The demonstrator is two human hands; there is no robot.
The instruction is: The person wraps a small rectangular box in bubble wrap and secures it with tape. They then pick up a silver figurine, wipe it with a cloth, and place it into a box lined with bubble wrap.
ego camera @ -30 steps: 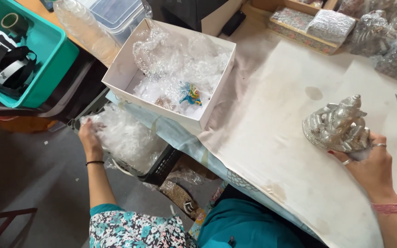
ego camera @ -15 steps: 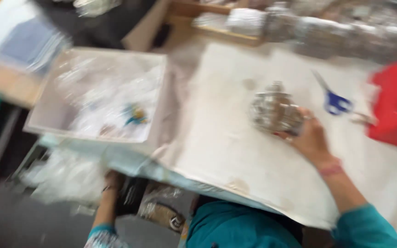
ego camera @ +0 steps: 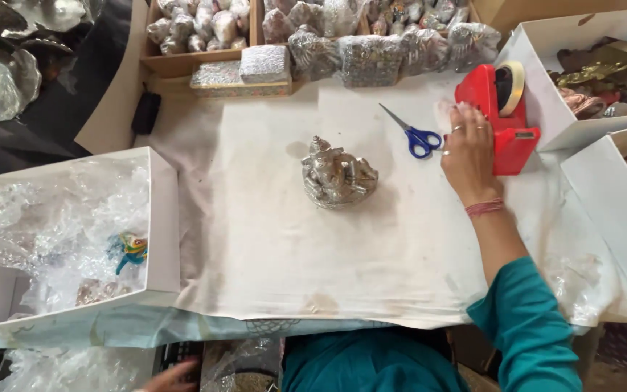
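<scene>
A white open cardboard box (ego camera: 165,218) of clear bubble wrap is sitting at left, two white boxes (ego camera: 546,87) at right, plastic-wrapped silver packets (ego camera: 371,54) lining the far edge.

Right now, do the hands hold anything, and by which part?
Nothing is clearly held. The right hand rests against the left side of the red tape dispenser; the left hand, at the bottom edge, looks empty.

One silver idol (ego camera: 338,180), one pair of scissors (ego camera: 414,132), one red tape dispenser (ego camera: 501,109), three white boxes (ego camera: 162,218), two hands (ego camera: 468,152).
</scene>
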